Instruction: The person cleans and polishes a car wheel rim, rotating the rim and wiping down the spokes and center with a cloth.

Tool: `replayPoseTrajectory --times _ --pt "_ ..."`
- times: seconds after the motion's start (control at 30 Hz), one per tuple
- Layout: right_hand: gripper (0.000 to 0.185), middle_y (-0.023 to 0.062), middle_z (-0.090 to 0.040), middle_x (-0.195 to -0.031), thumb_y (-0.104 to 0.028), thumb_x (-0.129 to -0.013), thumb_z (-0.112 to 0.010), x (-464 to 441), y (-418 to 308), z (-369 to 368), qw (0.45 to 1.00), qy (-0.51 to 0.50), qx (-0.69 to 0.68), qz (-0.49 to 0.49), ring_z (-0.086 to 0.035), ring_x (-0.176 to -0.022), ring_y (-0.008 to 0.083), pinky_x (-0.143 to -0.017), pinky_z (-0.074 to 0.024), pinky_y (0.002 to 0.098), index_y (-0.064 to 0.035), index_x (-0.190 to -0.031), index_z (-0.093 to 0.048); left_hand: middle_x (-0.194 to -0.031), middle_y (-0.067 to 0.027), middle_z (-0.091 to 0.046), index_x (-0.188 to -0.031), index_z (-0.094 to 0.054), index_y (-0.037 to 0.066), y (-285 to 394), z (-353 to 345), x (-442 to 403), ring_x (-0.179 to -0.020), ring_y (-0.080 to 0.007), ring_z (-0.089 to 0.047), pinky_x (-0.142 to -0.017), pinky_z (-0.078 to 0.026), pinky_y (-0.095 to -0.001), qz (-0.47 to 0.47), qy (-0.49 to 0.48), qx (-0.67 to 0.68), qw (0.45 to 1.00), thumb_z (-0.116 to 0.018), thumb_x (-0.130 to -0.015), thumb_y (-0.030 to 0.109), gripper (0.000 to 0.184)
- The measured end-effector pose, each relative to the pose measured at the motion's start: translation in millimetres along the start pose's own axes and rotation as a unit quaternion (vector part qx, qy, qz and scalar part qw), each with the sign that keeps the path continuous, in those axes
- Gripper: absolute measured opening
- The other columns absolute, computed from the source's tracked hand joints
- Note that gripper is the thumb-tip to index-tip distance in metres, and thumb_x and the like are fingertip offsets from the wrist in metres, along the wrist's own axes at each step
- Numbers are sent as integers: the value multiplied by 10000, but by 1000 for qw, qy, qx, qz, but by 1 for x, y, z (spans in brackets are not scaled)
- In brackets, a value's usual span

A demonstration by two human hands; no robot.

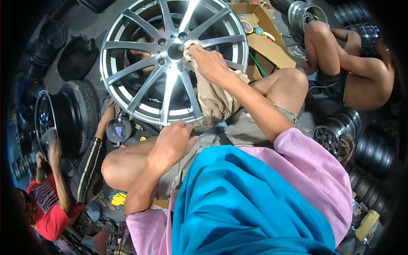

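Grey floor (95, 27) shows beyond my workplace, crowded with wheels and loose gear. Close in front of me, facing up toward me, is a large silver multi-spoke metal wheel (171, 72); what bears its weight underneath I cannot tell. Its spokes throw back bright glare, which should help in judging the finish.

With my right hand (210, 63), fingers bent and partly closed, I have hold of a crumpled beige fabric cloth (214, 100), pressed against the right edge of the round centre hole. The rest of it hangs over the near right rim towards my lap. My left hand (173, 140) is half curled at the near rim, fingertips hidden, so I cannot tell how firmly it grips.

To wipe well here, I'd fold a clean pad under my fingertips, work closely around the hole and bolt recesses, then follow each spoke outward with even pressure. The loose tail is best gathered up so it doesn't drag grit across the metal, while the other hand steadies the rim.

Far right sits an open brown cardboard box (265, 49). On the left are a black rubber tyre (85, 112) and a co-worker in a red shirt (53, 214); another person (365, 85) sits to the right.
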State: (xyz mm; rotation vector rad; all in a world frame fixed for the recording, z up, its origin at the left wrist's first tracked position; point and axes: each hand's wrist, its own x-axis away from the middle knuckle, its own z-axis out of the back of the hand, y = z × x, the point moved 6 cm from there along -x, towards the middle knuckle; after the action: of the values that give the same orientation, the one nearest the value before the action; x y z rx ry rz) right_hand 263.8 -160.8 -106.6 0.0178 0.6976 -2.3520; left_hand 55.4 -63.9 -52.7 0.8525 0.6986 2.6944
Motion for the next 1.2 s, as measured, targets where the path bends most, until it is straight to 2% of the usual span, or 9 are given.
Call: replayPoseTrajectory --times 0.27,0.47,0.6,0.93,1.0,1.07,1.1,1.13,1.2 --pt "295 196 -658 -1117 41 -876 -484 -19 0 10 997 0 -51 51 -640 -984 467 -780 -498 568 -67 -1145 -535 -1081 -200 -667 -1161 -681 -10 11 10 -7 -1040 -392 -658 -930 -523 -471 -26 -5 -24 999 -684 -954 302 375" --pt "316 94 -668 -1194 21 -873 -520 -35 -8 -3 995 6 -67 78 -677 -958 431 -810 -546 531 -102 -1157 -586 -1066 -202 -676 -1157 -687 -23 7 10 -5 -1044 -394 -658 -937 -528 -469 -23 21 -10 999 -687 -954 307 388" --pt "301 69 -662 -1232 4 -898 -477 -36 -20 -7 1000 -19 -10 5 -683 -977 423 -835 -539 540 -106 -1150 -601 -1074 -209 -675 -1134 -691 -26 -2 2 -10 -1043 -399 -657 -935 -530 -471 -9 3 -13 1000 -691 -951 306 379" --pt "312 215 -662 -1186 -53 -881 -544 3 11 -2 998 -56 6 -12 -622 -1028 493 -846 -515 563 -115 -1184 -586 -1059 -222 -674 -1110 -692 -14 -14 -7 2 -1002 -424 -671 -882 -537 -504 10 25 0 1000 -705 -936 306 365" --pt "363 219 -665 -1192 -65 -893 -518 15 19 1 987 -137 -79 8 -640 -1093 456 -938 -514 531 -66 -1247 -600 -1043 -221 -680 -1109 -694 -6 -17 -18 6 -1003 -419 -674 -883 -537 -502 9 18 2 1000 -702 -940 309 357" --pt "355 246 -657 -1153 -101 -917 -539 35 25 11 976 -89 -191 54 -631 -1105 441 -972 -501 454 -17 -1259 -584 -1033 -223 -684 -1106 -701 1 -22 -24 11 -1030 -414 -667 -900 -529 -506 27 20 20 999 -697 -943 312 351" --pt "292 239 -652 -1106 -120 -951 -545 38 -2 35 955 -172 -239 9 -621 -1051 413 -959 -487 402 16 -1207 -578 -1040 -221 -688 -1116 -705 5 -28 -35 12 -1046 -413 -662 -912 -524 -508 40 0 29 999 -690 -949 315 353" --pt "228 173 -667 -1079 -90 -959 -536 47 -7 43 956 -203 -213 9 -630 -977 319 -919 -497 367 -7 -1162 -598 -1047 -219 -692 -1126 -709 9 -32 -44 13 -1062 -411 -658 -923 -520 -511 52 -19 39 998 -683 -954 317 354" --pt "204 117 -694 -1028 -91 -974 -537 78 -18 33 892 -316 -323 14 -652 -939 224 -869 -512 348 -39 -1153 -621 -1052 -224 -704 -1105 -725 5 -43 -62 16 -1094 -403 -650 -945 -515 -504 83 -50 49 994 -686 -950 323 356"
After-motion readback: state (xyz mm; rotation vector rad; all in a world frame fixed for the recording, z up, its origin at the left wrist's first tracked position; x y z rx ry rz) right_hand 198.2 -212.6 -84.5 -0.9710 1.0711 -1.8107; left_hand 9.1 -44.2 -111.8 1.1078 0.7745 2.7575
